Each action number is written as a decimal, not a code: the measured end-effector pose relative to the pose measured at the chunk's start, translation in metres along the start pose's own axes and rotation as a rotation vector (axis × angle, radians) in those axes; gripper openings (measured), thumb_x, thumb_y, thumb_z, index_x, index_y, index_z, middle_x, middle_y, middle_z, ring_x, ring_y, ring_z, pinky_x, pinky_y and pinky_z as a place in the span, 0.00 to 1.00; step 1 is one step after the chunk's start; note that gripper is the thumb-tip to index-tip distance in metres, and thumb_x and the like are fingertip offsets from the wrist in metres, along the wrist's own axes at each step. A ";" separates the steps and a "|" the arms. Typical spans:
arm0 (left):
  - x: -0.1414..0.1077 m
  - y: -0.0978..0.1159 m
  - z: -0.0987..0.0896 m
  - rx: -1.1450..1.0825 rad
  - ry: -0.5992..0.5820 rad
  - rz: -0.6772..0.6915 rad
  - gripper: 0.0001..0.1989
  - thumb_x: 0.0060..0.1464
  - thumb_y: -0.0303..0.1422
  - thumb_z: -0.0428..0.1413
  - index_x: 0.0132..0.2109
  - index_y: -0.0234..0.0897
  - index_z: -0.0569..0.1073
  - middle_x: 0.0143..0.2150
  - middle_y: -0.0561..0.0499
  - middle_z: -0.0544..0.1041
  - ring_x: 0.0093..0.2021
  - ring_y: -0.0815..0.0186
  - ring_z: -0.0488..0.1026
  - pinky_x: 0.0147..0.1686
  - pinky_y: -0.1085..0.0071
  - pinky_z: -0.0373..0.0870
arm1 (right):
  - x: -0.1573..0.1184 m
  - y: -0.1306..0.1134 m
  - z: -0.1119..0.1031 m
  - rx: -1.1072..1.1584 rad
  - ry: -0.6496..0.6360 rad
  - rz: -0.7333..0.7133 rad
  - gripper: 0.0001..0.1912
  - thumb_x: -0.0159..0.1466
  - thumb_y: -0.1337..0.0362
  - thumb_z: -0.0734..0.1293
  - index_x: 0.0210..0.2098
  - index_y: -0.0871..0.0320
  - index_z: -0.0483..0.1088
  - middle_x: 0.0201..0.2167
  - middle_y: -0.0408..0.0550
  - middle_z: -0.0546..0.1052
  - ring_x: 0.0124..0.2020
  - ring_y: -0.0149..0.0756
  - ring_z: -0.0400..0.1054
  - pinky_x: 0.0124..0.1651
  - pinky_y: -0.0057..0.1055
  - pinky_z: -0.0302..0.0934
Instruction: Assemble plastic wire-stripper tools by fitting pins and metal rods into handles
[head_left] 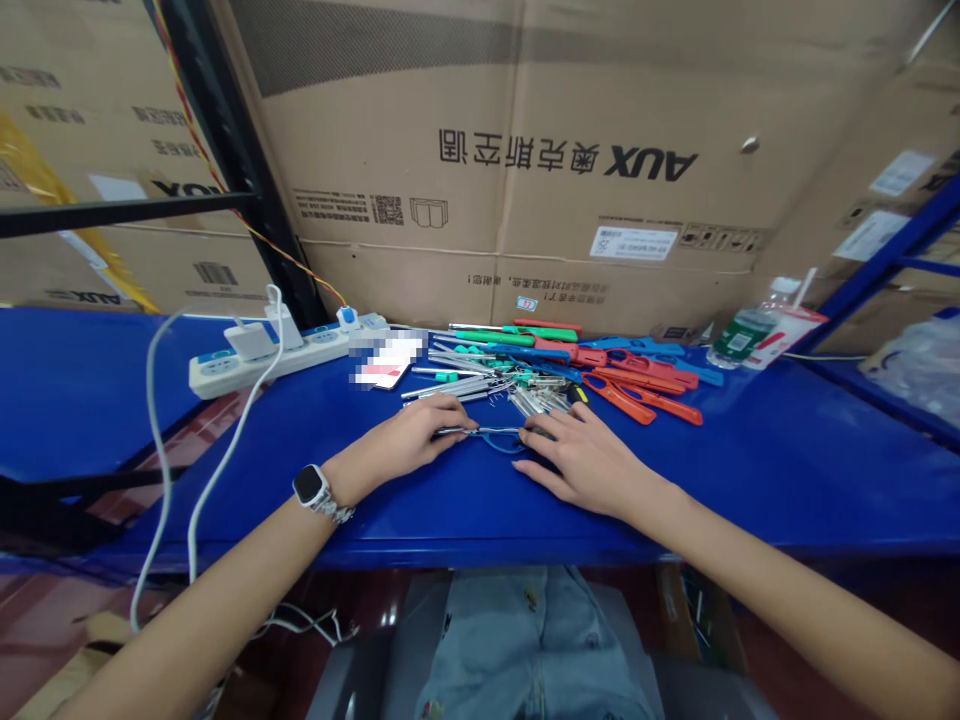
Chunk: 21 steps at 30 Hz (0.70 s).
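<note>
On the blue tabletop [720, 490], my left hand [420, 440] is closed, its fingertips pinching the slim metal end of a long-necked lighter [501, 445]. The lighter lies crosswise between my hands, and its blue loop shows in the gap. My right hand [585, 460] has its fingers bent over the other end, thumb apart below; its grip is mostly hidden. Just beyond are loose metal tubes [457, 388], small metal parts [536, 398], and lighter handles in orange [626, 400], green [502, 338] and blue.
A white power strip [322, 345] with plugs and cables stands at left, near a blurred white and red packet [390, 360]. A bottle [742, 335] and a cup with a straw [784, 335] stand at back right. Large cartons [510, 90] wall off the far side.
</note>
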<state>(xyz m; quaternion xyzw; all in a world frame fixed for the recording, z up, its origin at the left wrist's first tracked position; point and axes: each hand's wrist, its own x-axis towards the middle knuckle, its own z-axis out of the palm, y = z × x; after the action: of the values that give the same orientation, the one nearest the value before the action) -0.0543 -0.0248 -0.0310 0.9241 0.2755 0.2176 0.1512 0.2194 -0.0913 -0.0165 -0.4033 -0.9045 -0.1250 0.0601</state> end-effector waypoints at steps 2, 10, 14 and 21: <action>0.000 -0.001 0.003 -0.009 0.006 0.012 0.13 0.70 0.31 0.51 0.52 0.38 0.79 0.49 0.44 0.76 0.48 0.60 0.75 0.51 0.60 0.74 | 0.002 0.000 0.000 0.030 0.033 0.021 0.22 0.75 0.52 0.58 0.53 0.59 0.76 0.54 0.58 0.77 0.51 0.48 0.72 0.53 0.46 0.59; -0.001 0.005 0.006 0.066 0.023 0.020 0.11 0.68 0.28 0.52 0.47 0.36 0.80 0.46 0.44 0.76 0.46 0.60 0.75 0.49 0.61 0.75 | 0.038 -0.011 0.010 0.279 0.078 -0.001 0.14 0.73 0.60 0.62 0.52 0.59 0.74 0.47 0.54 0.75 0.42 0.42 0.71 0.47 0.41 0.66; -0.001 0.005 0.009 0.076 0.042 0.025 0.10 0.66 0.28 0.54 0.46 0.36 0.80 0.45 0.45 0.76 0.45 0.61 0.76 0.48 0.62 0.75 | 0.043 -0.010 0.028 0.494 0.138 0.022 0.08 0.72 0.65 0.64 0.47 0.59 0.73 0.45 0.53 0.74 0.45 0.40 0.71 0.51 0.39 0.67; 0.000 0.005 0.010 0.111 0.029 -0.011 0.12 0.65 0.31 0.56 0.53 0.37 0.78 0.49 0.44 0.76 0.49 0.59 0.76 0.52 0.59 0.75 | 0.042 -0.011 0.030 0.699 0.241 0.119 0.08 0.69 0.65 0.67 0.48 0.58 0.72 0.45 0.51 0.74 0.43 0.37 0.71 0.47 0.36 0.67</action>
<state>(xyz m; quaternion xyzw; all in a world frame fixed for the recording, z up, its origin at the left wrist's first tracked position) -0.0472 -0.0302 -0.0370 0.9263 0.2945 0.2143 0.0969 0.1830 -0.0607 -0.0383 -0.3928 -0.8539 0.1485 0.3076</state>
